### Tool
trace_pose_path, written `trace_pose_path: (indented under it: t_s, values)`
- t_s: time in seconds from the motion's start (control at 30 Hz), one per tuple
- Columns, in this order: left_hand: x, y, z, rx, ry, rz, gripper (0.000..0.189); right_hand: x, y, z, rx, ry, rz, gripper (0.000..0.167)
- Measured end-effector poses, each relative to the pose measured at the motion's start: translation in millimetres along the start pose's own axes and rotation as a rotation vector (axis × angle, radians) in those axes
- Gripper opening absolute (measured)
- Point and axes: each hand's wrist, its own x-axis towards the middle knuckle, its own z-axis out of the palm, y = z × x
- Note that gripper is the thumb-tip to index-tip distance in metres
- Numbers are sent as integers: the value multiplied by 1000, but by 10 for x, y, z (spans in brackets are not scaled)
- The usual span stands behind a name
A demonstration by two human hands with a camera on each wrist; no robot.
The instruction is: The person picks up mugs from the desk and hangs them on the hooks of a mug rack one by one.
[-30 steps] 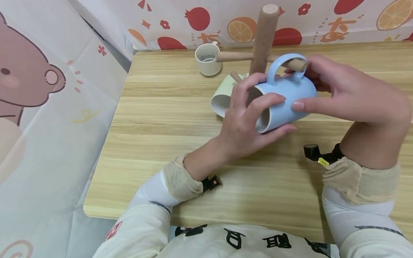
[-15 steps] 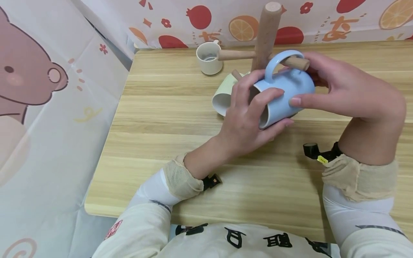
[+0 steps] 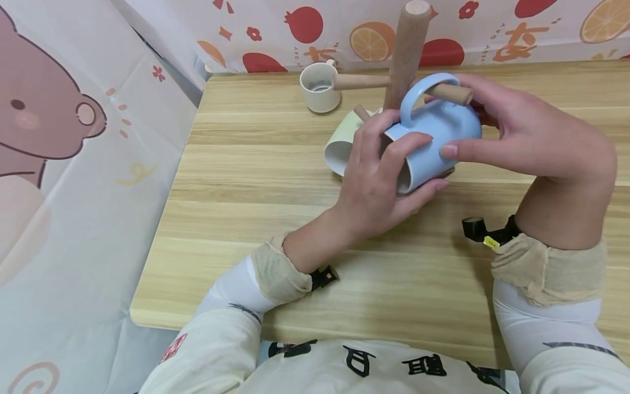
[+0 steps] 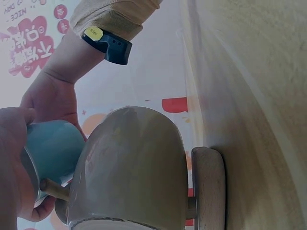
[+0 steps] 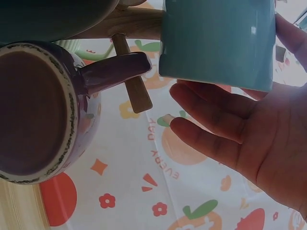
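Note:
A light blue mug (image 3: 445, 123) lies sideways, its handle looped over one peg of a wooden mug tree (image 3: 406, 52). My left hand (image 3: 366, 175) grips it at the open end, fingers over the rim and upper side, thumb below. At the base end my right hand (image 3: 536, 131) holds it, thumb on the near side and other fingers mostly hidden behind. The peg's tip pokes out past the handle. To the left, a pale green mug (image 3: 343, 135) hangs tilted on a lower peg. In the right wrist view a purple mug (image 5: 29, 115) hangs from another peg.
A white ribbed mug (image 3: 320, 101) stands upright at the back of the wooden table (image 3: 236, 219), close to a bare peg (image 3: 361, 82). A fruit-print cloth (image 3: 305, 24) hangs behind the table. The mug tree's base (image 4: 209, 191) shows in the left wrist view.
The blue mug has slid a little inward along the peg, both hands moving with it. More of the peg's tip now sticks out beyond the handle.

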Motion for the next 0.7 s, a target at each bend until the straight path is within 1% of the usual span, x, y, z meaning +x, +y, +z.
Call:
trace_pose_path:
  t_s: [0.23,0.33,0.47,0.57,0.7]
  values:
    - [6,-11,1,-18,7,-10,60,2,12,6,-21,18,-13,68]
    - [2,-10,-10,-21,-8,-26,60,7,14,13,-17,24,-12,67]
    - [-2,-13,-17,-26,-26,-38,62,16,8,21,-36,38,-12,76]
    - [-1,-15,-12,-33,-27,-29,65,21,3,25,-43,56,-9,84]
    - [-4,-11,-2,-41,-29,-19,67,34,-6,36,-34,83,-9,86]
